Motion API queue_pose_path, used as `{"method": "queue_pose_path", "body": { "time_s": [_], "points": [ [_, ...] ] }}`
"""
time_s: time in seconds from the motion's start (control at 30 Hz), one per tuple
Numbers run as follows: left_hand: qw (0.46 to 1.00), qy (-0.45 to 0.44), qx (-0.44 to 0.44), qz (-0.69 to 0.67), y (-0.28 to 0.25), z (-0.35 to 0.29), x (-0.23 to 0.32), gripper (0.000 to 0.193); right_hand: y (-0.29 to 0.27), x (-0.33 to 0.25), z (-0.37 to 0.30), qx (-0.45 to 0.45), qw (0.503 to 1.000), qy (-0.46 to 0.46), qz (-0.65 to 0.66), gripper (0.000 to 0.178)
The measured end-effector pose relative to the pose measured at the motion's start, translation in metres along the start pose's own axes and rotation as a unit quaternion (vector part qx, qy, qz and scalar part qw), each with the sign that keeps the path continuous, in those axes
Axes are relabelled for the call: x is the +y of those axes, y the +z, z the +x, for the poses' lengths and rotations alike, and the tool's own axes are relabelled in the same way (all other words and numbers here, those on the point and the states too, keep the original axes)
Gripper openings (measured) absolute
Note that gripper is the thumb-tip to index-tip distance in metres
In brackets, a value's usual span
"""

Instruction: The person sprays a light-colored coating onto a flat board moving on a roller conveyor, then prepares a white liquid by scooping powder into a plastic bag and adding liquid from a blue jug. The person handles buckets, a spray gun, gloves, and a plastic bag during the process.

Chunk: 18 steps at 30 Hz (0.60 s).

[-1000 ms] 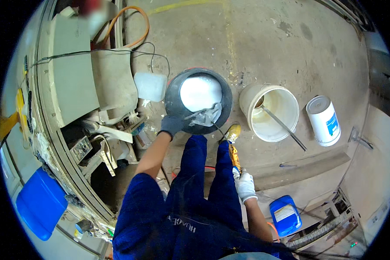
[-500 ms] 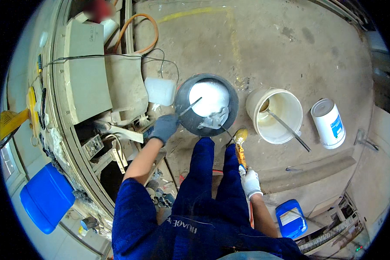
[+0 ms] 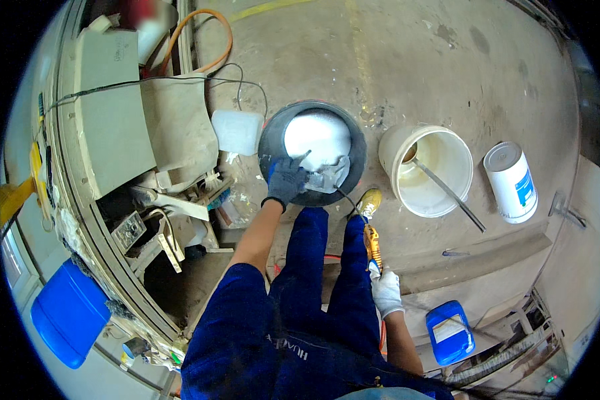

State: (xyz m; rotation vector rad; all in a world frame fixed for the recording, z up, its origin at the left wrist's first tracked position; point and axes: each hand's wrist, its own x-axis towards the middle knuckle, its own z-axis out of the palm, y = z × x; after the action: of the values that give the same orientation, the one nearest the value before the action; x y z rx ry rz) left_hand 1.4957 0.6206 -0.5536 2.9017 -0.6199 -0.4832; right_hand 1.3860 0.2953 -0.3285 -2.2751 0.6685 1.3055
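Observation:
A dark round bucket [image 3: 270,137] stands in front of my feet, with a smooth white mass [image 3: 318,133] inside. A pale grey, crumpled-looking piece [image 3: 331,177] lies on the near side of the white mass; what it is I cannot tell. My left hand [image 3: 287,179], in a dark grey glove, reaches over the bucket's near left rim, closed round a thin stick [image 3: 305,157] whose tip shows past the fingers. My right hand [image 3: 386,291], in a white glove, grips a yellow-and-black handheld power tool [image 3: 372,248] beside my leg. From the tool a thin dark shaft [image 3: 349,200] runs into the bucket.
Right of the bucket is an open white pail [image 3: 388,175] with a metal bar [image 3: 450,193] leaning out. Beyond it stands a lidded white tub [image 3: 512,183]. A blue jerrycan [image 3: 450,333] is near right. Cluttered shelving, a cable [image 3: 140,81] and an orange hose [image 3: 228,40] line the left.
My left hand has moved right and down, from beside the bucket to over its near rim, with less of the stick showing. My right hand has stayed on the power tool.

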Motion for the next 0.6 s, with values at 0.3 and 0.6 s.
{"method": "queue_pose_path", "body": {
  "time_s": [0.3,0.6],
  "points": [
    [0.959,-0.199,0.015,-0.203,0.126,-0.012,0.011,0.03,-0.008,-0.009,-0.002,-0.009,1.0,-0.005,0.002,0.053],
    [0.984,-0.128,-0.121,0.02,-0.015,0.013,0.02,0.039,-0.011,0.057,-0.004,-0.146,0.897,-0.088,0.407,0.031]
  ]
}}
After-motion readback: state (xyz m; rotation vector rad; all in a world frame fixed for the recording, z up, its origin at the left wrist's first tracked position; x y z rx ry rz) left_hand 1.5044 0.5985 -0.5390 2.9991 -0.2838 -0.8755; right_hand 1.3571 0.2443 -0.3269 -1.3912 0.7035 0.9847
